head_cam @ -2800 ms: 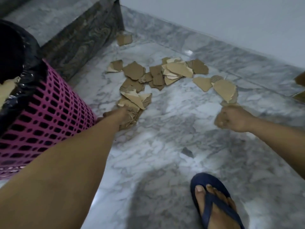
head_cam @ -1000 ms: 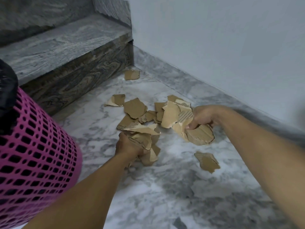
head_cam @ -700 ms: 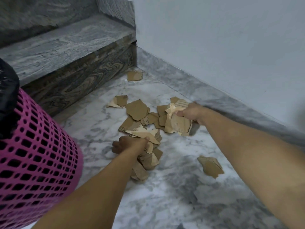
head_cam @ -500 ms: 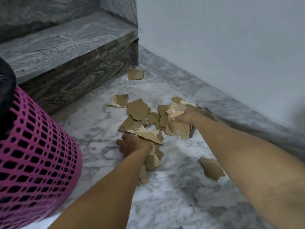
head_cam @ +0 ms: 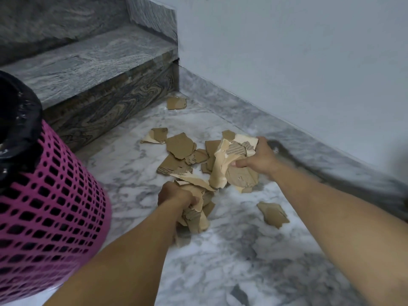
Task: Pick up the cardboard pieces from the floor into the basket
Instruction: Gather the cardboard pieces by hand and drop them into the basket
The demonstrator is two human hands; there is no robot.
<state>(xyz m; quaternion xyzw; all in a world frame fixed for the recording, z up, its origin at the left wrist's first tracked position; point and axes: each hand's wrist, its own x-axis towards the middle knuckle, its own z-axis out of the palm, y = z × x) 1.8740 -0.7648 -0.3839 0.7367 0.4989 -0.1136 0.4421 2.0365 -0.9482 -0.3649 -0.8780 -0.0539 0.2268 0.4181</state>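
Forearms reach in from the bottom of the view toward the scraps on the marble floor (head_cam: 220, 272). Nearest, on the left edge, stands the pink basket (head_cam: 50, 217), its lattice wall lined with a black bag (head_cam: 15, 120) folded over the rim; it sits just beside the left arm, probably so that a full handful needs only a short swing to drop in.

The left hand (head_cam: 176, 198) is low over the floor, fingers curled tight round a bunch of torn cardboard (head_cam: 195, 214) that hangs below and beyond the fist. A single loose piece (head_cam: 273, 214) lies apart on the floor to the right of it, between the two arms.

A little farther out, the right hand (head_cam: 258, 159) has its fingers and thumb closed on a second, larger wad (head_cam: 231, 164), pale torn faces and ribbed inner layers showing; the wad's lower edge seems close to the floor, though contact is hard to judge. Holding a bundle in each fist looks like a way to clear more per trip.

Beyond both hands, several flat scraps (head_cam: 178, 146) overlap on the floor, untouched. Farther still, one stray piece (head_cam: 176, 103) lies near the corner where the stone step (head_cam: 92, 62) meets the wall (head_cam: 298, 51). So the job appears roughly midway: two handfuls gathered, none yet over the basket, and a fair scatter left.
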